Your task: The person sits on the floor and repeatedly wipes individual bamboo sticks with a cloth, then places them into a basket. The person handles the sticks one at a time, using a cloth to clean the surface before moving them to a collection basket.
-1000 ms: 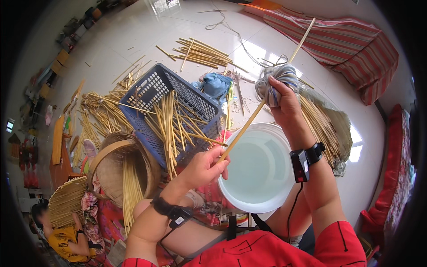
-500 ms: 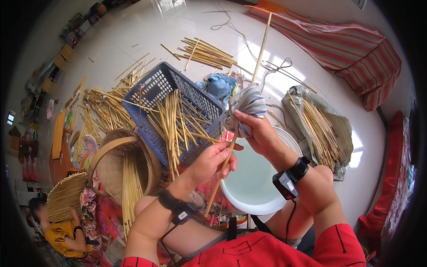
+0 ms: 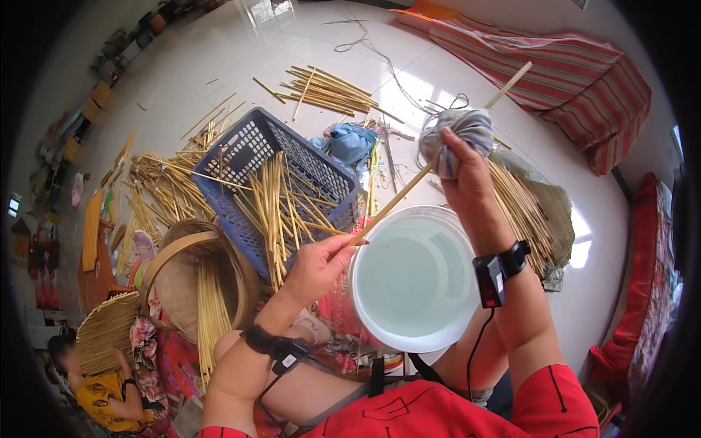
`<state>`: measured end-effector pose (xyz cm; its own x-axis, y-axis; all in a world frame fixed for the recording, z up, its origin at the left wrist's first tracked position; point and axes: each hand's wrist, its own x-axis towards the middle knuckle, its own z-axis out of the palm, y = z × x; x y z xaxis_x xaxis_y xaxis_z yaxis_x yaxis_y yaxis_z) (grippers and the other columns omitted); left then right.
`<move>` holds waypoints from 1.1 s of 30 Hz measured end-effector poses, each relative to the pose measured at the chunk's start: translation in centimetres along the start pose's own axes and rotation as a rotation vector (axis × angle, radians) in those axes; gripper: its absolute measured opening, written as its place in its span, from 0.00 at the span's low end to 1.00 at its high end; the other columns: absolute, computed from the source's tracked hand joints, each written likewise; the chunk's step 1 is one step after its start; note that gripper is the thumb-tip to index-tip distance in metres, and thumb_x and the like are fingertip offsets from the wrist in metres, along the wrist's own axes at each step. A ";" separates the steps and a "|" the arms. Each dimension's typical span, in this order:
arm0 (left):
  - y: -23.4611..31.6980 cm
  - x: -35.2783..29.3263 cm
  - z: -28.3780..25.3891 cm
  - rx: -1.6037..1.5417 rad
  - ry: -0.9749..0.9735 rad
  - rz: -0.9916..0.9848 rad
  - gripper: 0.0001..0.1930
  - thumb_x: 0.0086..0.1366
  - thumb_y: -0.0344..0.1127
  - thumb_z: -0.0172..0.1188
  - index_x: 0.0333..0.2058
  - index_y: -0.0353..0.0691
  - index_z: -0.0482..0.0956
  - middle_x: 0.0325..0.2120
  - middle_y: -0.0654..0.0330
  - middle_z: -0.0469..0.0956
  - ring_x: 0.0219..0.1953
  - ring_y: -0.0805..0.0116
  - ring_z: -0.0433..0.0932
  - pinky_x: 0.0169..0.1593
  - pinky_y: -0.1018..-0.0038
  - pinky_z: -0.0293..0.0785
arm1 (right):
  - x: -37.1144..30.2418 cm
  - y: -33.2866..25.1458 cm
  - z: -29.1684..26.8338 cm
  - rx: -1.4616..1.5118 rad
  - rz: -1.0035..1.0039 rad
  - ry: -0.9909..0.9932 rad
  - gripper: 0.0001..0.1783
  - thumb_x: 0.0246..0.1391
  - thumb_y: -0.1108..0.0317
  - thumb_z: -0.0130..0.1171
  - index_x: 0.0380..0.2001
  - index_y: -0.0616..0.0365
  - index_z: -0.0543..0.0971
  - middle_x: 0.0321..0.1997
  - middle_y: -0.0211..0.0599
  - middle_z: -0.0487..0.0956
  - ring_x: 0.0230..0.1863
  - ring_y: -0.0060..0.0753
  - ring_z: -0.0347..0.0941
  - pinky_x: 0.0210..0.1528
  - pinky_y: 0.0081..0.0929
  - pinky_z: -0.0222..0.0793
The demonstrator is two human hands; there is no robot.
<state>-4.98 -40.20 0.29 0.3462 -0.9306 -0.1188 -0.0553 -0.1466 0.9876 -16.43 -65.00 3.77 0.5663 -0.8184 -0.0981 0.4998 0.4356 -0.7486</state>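
My left hand [image 3: 319,269] pinches the near end of a long tan stalk [image 3: 394,203], just left of a white bucket [image 3: 358,292] of pale water. Farther out to the right, my right hand [image 3: 469,175] closes round a wadded striped cloth [image 3: 475,128] wrapped about the same stalk. The stalk's far end sticks out beyond the cloth, pointing up and right. It slants over the bucket's far left rim. Left of the bucket stands a blue-grey plastic basket [image 3: 241,139] with several stalks [image 3: 274,212] leaning in it.
A round wicker basket [image 3: 171,266] holding stalks stands at left. Loose stalks [image 3: 332,89] lie on the floor beyond, near a blue cloth bundle [image 3: 350,146]. A grey sack of stalks [image 3: 551,212] lies right of the bucket. Another person [image 3: 109,387] sits at lower left.
My right hand with the cloth has moved right and outward along the stalk. The stalk has tilted from steep to slanting, and my left hand has shifted slightly left and nearer.
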 end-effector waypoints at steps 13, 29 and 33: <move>0.5 0.2 -4.1 0.472 0.229 0.135 0.10 0.59 0.31 0.60 0.40 0.37 0.78 0.28 0.54 0.79 0.28 0.64 0.80 0.33 0.74 0.74 | 0.7 -1.6 -1.3 0.124 -0.115 0.138 0.11 0.55 0.68 0.60 0.41 0.57 0.73 0.36 0.31 0.77 0.38 0.25 0.76 0.42 0.23 0.74; 1.0 1.2 -1.3 0.735 0.359 0.358 0.08 0.60 0.34 0.59 0.37 0.39 0.80 0.26 0.54 0.78 0.26 0.55 0.78 0.28 0.68 0.73 | -1.4 2.4 0.3 0.089 0.038 0.130 0.13 0.55 0.70 0.60 0.42 0.58 0.72 0.38 0.31 0.76 0.39 0.27 0.75 0.45 0.24 0.73; 1.4 1.2 -2.0 0.775 0.405 0.423 0.08 0.59 0.34 0.61 0.36 0.41 0.81 0.21 0.57 0.76 0.22 0.58 0.76 0.25 0.69 0.70 | 0.5 -0.8 -1.4 0.140 -0.038 0.235 0.11 0.54 0.70 0.61 0.39 0.59 0.73 0.38 0.33 0.77 0.39 0.26 0.75 0.41 0.23 0.75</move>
<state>-2.82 -40.84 1.78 0.4444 -0.7924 0.4179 -0.8005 -0.1418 0.5824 -17.47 -66.23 3.44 0.3854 -0.8927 -0.2334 0.6130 0.4368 -0.6583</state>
